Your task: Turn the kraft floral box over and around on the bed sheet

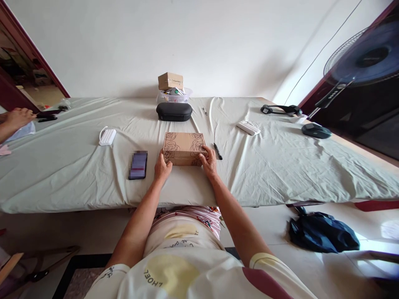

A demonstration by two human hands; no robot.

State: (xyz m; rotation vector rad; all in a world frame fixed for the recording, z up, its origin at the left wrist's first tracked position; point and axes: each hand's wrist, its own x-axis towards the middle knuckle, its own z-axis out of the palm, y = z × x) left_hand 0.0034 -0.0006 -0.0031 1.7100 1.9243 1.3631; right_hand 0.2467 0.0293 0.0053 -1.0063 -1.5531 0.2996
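A brown cardboard box (183,143) with dark rose line drawings rests on the cloth-covered table before me, its lid down. My left hand (162,167) grips its near left corner, the thumb on the front face. At the near right corner my right hand (208,161) is closed round the box, thumb against the front and fingers along the side. Just right of that hand lies a black marker pen (217,151). Left of the box is a phone (138,165) with a lit, blurred screen.
Behind the box lie a black zip case (174,111) and a clear plastic tub (162,98) topped by a small carton (170,80). White corded devices (107,136) flank it. Another person's hand (19,118) is at far left. A black headset (282,109) and a fan (368,58) are right.
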